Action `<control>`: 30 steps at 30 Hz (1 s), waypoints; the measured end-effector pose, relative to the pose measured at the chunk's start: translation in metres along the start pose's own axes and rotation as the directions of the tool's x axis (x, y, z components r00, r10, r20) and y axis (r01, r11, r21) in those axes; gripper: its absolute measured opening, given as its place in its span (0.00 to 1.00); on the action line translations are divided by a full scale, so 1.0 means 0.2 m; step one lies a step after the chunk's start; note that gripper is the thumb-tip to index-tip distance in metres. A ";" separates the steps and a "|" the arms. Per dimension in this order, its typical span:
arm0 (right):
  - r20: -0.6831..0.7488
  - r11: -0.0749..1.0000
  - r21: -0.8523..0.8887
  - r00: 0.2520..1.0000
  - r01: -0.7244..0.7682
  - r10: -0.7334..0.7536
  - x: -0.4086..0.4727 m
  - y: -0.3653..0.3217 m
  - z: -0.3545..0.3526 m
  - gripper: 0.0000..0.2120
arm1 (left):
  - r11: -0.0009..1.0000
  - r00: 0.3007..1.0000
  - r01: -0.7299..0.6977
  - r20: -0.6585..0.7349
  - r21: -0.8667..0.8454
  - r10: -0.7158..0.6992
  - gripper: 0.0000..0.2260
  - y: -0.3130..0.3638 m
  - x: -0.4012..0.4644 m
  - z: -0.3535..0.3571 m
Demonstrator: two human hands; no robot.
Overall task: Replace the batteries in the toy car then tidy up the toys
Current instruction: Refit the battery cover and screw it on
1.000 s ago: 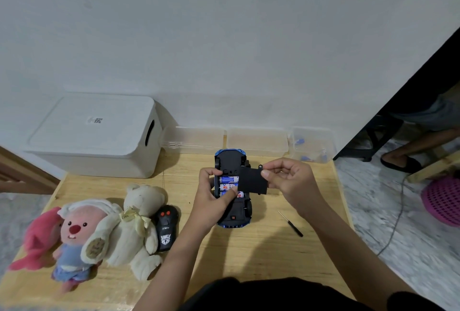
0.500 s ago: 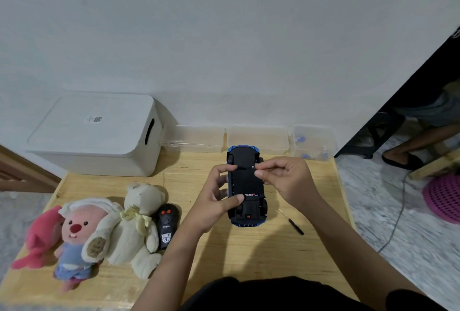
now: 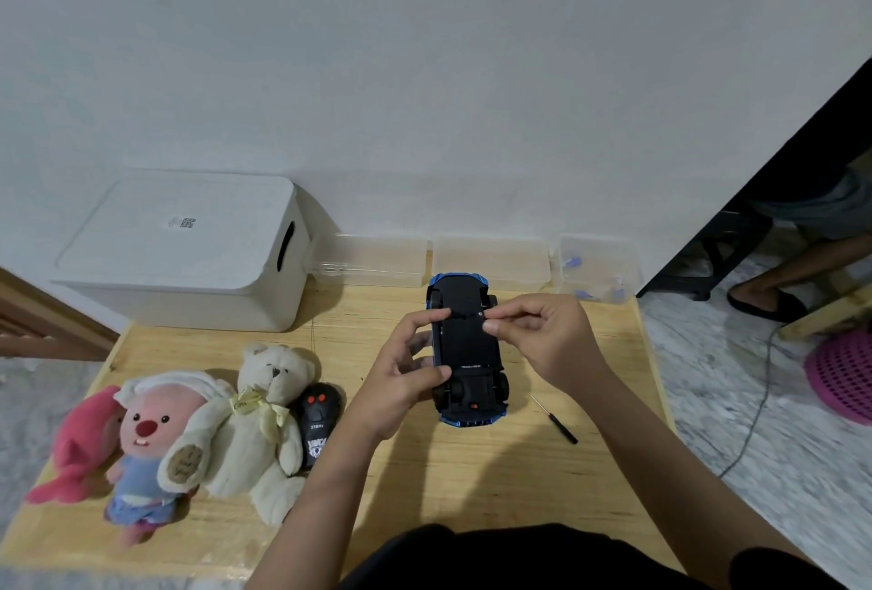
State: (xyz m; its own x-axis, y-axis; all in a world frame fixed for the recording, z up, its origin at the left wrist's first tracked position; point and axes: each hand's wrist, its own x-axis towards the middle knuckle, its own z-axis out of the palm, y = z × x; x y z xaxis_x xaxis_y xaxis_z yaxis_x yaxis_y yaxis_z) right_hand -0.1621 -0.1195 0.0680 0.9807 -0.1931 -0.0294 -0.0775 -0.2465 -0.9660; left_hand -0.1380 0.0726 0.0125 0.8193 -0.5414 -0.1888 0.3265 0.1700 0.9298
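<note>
The car (image 3: pixel 467 349) lies upside down at the middle of the desk (image 3: pixel 472 471), its black underside up. The left hand (image 3: pixel 401 382) grips its left side, while the right hand (image 3: pixel 542 334) pinches something small at the underside's far end. A screwdriver (image 3: pixel 557 422) lies just right of the car; plush toys (image 3: pixel 188 429) and a remote (image 3: pixel 318 424) sit to the left.

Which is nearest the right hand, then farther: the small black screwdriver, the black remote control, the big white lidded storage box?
1. Small black screwdriver, just toward the person from the right hand.
2. Black remote control, left, beside the teddy.
3. Big white lidded storage box, far left corner.
</note>
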 end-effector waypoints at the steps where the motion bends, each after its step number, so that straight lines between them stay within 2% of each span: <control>1: 0.016 0.999 0.036 1.000 -0.010 0.009 0.00 0.00 0.00 0.09 | 1.000 1.000 0.003 0.004 -0.004 -0.003 0.27 0.00 0.00 0.00; 7: 0.065 0.992 0.114 0.997 -0.043 0.036 0.01 0.00 -0.01 0.08 | 1.000 0.999 0.022 0.030 -0.008 -0.022 0.27 0.00 0.00 -0.01; 30: 0.058 0.998 0.052 0.998 -0.033 0.030 0.03 0.03 0.00 0.11 | 1.000 1.000 0.017 0.006 -0.004 -0.017 0.26 -0.01 0.01 -0.01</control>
State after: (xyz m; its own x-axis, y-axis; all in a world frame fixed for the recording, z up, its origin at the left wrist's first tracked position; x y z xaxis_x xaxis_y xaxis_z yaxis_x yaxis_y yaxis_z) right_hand -0.1571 -0.1223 0.0631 0.9868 -0.1449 -0.0729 -0.1001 -0.1904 -0.9766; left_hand -0.1362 0.0740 0.0102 0.8108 -0.5491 -0.2027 0.3423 0.1638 0.9252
